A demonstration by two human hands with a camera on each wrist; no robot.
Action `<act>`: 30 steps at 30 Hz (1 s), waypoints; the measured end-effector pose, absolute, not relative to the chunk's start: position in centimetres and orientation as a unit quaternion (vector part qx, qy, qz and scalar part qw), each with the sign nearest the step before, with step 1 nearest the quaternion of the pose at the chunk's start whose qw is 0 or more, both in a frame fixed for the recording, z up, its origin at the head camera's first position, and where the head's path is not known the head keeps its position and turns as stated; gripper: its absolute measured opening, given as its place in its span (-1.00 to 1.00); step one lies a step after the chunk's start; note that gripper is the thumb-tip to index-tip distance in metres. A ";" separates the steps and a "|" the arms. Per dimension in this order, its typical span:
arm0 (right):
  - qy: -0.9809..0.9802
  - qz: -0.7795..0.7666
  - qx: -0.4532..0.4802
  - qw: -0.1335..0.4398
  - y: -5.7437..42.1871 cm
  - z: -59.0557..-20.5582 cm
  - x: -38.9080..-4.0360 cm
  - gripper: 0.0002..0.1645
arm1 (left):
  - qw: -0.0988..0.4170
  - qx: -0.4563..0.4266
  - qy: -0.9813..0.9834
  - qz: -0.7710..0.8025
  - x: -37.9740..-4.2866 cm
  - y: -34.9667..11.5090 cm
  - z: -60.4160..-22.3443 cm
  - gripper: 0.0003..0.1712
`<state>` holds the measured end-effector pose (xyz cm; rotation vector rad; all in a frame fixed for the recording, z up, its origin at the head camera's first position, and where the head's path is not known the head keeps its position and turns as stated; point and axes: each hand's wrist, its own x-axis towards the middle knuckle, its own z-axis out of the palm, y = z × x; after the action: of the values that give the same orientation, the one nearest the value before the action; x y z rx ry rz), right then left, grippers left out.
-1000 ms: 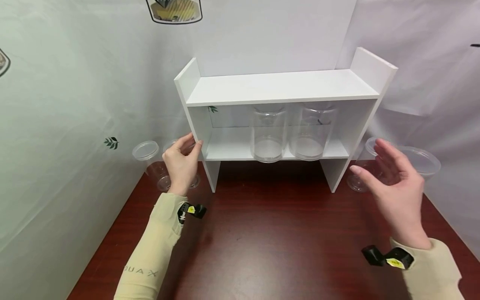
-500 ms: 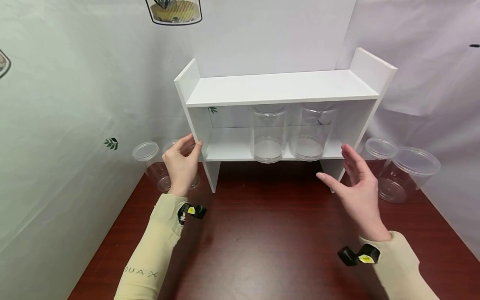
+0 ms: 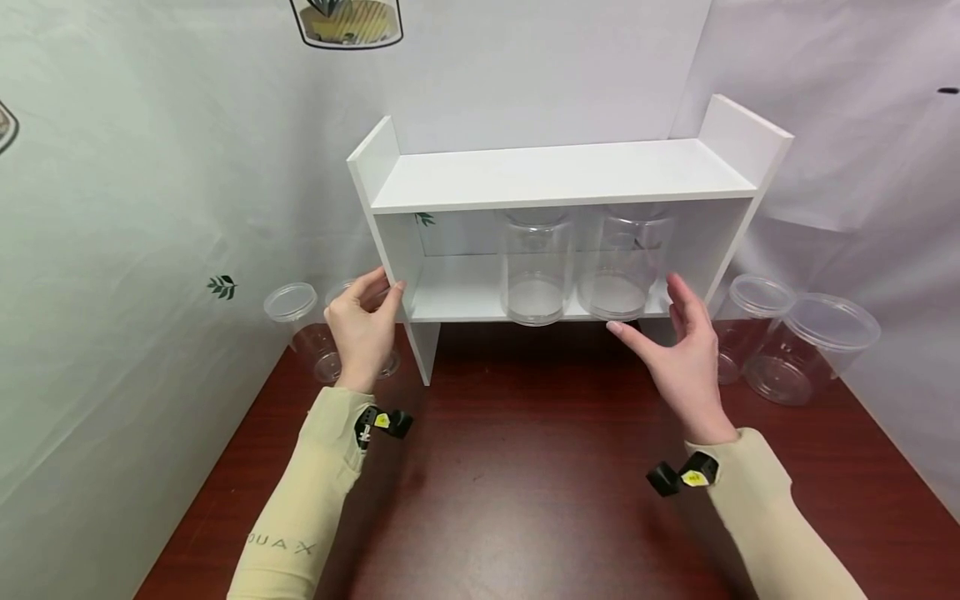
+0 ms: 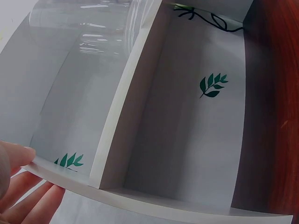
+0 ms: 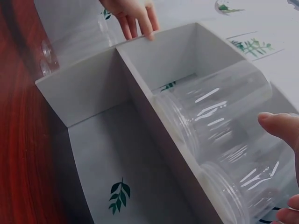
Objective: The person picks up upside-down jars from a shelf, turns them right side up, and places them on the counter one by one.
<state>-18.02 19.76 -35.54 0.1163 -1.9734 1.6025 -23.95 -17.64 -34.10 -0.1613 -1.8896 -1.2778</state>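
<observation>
Head view showed the right jar (image 3: pixel 618 271) on the lower board (image 3: pixel 465 287) of the rack (image 3: pixel 746 137), right at its front edge, with the right hand (image 3: pixel 682 358) just beside it, spread wide and holding nothing, so a bump could have knocked the jar off or into the left jar (image 3: pixel 536 267). The left hand (image 3: pixel 363 329) pinched the rack's side, and a hard tug there might have made both jars wobble. Up above, the top board (image 3: pixel 555 175) blocked a straight lift, while right-side jars (image 3: pixel 832 322) and left-side jars (image 3: pixel 291 303) stood on the table (image 3: pixel 525 483), where an arm swinging out could have tipped them.
</observation>
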 end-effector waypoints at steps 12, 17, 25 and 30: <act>-0.748 0.578 0.017 0.326 18.8 -34.2 -20.7 0.20 | 0.413 -0.065 -0.756 -0.504 -23.9 -17.7 -34.0 -0.65; -0.753 0.572 0.003 0.324 18.3 -33.9 -21.5 0.23 | 0.409 -0.063 -0.761 -0.499 -23.8 -17.8 -34.0 -0.65; -0.742 0.579 0.002 0.337 17.9 -33.8 -22.1 0.28 | 0.411 -0.063 -0.761 -0.498 -23.9 -17.7 -34.0 -0.65; -0.745 0.574 0.001 0.341 17.8 -34.0 -22.4 0.26 | 0.410 -0.063 -0.760 -0.499 -23.8 -17.7 -34.0 -0.65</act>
<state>-22.45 17.78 -34.03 0.0014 -1.9380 1.4924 -23.76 -17.67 -34.02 -0.1598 -1.9142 -1.2574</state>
